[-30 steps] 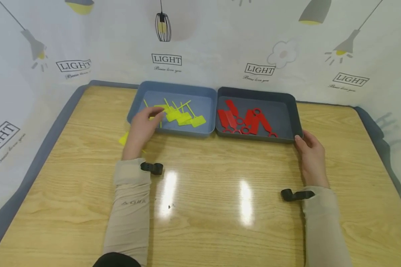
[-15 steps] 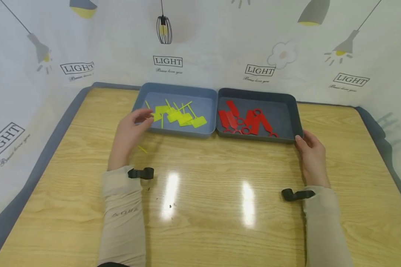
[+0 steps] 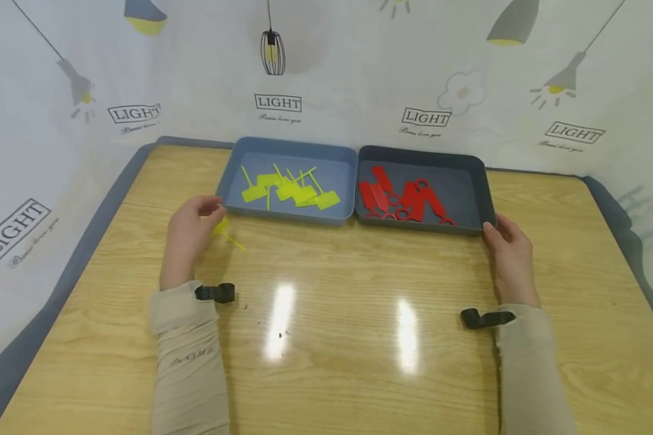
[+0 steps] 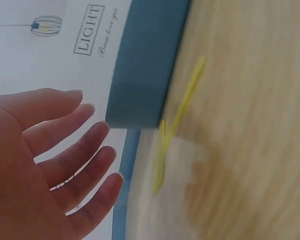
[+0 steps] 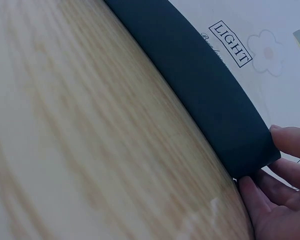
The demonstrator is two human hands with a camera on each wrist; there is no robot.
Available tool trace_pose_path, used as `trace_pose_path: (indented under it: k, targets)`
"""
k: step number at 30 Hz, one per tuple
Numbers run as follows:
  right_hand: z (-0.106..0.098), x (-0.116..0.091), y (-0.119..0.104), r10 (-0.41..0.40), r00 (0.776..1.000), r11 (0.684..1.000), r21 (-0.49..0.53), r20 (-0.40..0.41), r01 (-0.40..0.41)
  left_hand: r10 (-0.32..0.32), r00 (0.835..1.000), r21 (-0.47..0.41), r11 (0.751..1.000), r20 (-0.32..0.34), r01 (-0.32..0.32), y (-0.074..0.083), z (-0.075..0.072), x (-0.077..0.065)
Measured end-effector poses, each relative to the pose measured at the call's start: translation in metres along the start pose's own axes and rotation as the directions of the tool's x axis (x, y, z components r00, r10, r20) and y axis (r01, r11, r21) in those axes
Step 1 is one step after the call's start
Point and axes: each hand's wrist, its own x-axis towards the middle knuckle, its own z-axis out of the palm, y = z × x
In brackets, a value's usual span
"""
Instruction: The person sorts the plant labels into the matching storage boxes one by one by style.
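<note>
My left hand hovers by the front left corner of the blue tray. In the left wrist view its fingers are spread and loosely bent, holding nothing. Just beyond them a yellow tag with a thin stem lies on the table; in the head view the hand partly covers it. Several more such tags lie in the blue tray. My right hand grips the front right corner of the dark grey tray, thumb on the corner, fingers round its side. Several red ring-ended tags lie inside.
Both trays stand side by side at the back of the wooden table, close to a white printed cloth. A few dark specks dot the tabletop. A black wrist camera sits at the left cuff.
My left hand has drawn back leftward and toward me, out from over the blue tray. The tags in that tray and the yellow tag outside are less covered. The right hand stays put.
</note>
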Motion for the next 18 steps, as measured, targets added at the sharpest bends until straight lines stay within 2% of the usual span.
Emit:
trace_pose_path:
  k: [5,11,15,18]
  targets:
    - [0.000,-0.001,-0.002,0.007,1.000,1.000,-0.002,-0.006,-0.007,0.006,0.999,0.117,0.993,0.037,-0.010,-0.006,-0.003,-0.002]
    - [-0.001,0.000,-0.002,0.000,1.000,1.000,-0.021,-0.004,0.000,-0.006,0.982,0.267,0.963,0.189,-0.045,-0.011,-0.002,0.001]
    - [0.000,0.001,-0.002,-0.001,1.000,1.000,-0.012,-0.004,0.001,-0.025,0.974,0.296,0.954,0.223,-0.044,-0.012,0.000,-0.001]
    - [0.000,0.001,-0.003,0.001,1.000,1.000,-0.014,-0.006,-0.001,0.002,0.975,0.298,0.952,0.222,-0.069,-0.011,0.001,-0.003]
